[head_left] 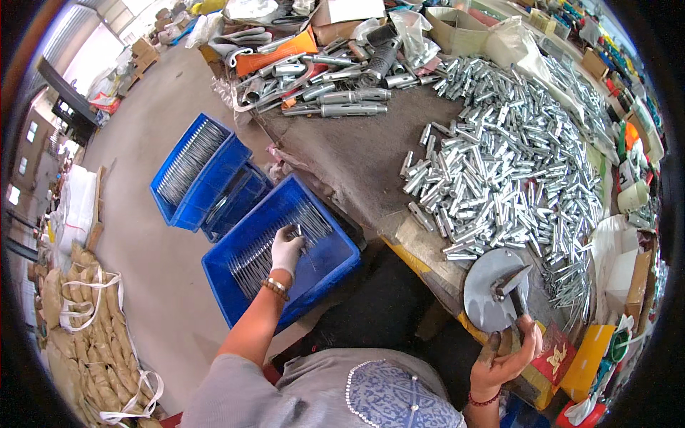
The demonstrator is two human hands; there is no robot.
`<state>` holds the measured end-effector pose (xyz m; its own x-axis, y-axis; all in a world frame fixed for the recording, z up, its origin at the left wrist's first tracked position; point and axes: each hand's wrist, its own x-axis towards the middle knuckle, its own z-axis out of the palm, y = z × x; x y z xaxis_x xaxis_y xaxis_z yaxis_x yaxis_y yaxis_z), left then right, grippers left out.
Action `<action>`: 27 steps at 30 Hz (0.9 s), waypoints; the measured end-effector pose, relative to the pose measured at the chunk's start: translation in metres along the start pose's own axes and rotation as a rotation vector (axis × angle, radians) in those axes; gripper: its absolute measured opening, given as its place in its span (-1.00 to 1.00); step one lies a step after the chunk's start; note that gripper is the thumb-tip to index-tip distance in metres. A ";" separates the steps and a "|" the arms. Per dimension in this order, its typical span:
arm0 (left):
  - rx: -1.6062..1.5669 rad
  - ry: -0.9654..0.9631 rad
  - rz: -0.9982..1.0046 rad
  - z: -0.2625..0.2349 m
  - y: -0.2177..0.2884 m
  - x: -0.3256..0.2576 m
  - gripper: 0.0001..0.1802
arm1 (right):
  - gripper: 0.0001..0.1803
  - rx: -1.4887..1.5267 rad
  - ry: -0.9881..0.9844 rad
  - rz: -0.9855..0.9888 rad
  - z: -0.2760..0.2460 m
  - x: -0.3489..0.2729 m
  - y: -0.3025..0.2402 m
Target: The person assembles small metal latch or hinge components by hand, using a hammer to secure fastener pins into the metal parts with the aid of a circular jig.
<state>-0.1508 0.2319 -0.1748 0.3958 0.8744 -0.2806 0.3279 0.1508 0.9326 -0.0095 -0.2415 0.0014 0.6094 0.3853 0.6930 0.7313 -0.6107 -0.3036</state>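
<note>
The large, smooth blue plastic bin with a rectangular rim (330, 264) is taken as the landmark. Inside it, slender, shiny metal rods (246, 277) are laid side by side in a ribbed row. Over this row the left hand (287, 251), covered by a thin white glove, is placed with its fingers bent close together; a small glossy metal piece (297, 230) is seen at the fingertips, but whether it is gripped cannot be told.

To the right of the bin, a dark cylindrical metal piece (519, 302) is pinched at its lower end by the bare right hand (504, 357), the other fingers being curled. Its upper part is set against a flat, round grey metal disc (479, 287) with a pointed projection.

Farther up and right of the bin, short silvery metal tubes (499, 178) are heaped on a worn, dull brown worktop (357, 153). Beyond the bin's upper left, a smaller blue plastic bin (214, 187) is filled with similar rods.
</note>
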 end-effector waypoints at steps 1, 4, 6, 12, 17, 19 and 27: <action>0.055 0.045 -0.056 0.002 -0.005 0.010 -0.41 | -0.22 -0.026 -0.028 -0.016 -0.002 -0.001 0.002; 0.181 0.112 -0.047 0.003 -0.035 0.058 -0.42 | -0.22 -0.004 -0.028 0.037 -0.004 -0.003 0.001; 0.232 0.165 0.053 0.005 -0.049 0.081 -0.41 | -0.22 -0.037 -0.040 0.037 -0.004 -0.006 0.002; 0.453 0.199 0.025 0.024 -0.049 0.103 -0.43 | -0.19 -0.047 -0.042 0.060 -0.003 -0.008 0.001; 0.692 0.271 0.180 0.004 -0.053 0.110 -0.39 | -0.24 -0.071 -0.019 0.018 -0.001 0.002 -0.004; 0.659 0.359 0.216 -0.003 -0.044 0.103 -0.38 | -0.22 -0.008 -0.024 0.012 0.003 0.007 -0.005; 0.082 0.107 0.719 0.065 0.165 -0.046 -0.90 | -0.36 0.031 0.020 0.012 -0.002 0.023 -0.010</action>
<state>-0.0591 0.1868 -0.0227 0.4529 0.7850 0.4227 0.0833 -0.5093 0.8565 -0.0036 -0.2276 0.0217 0.6123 0.3634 0.7021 0.7331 -0.5934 -0.3323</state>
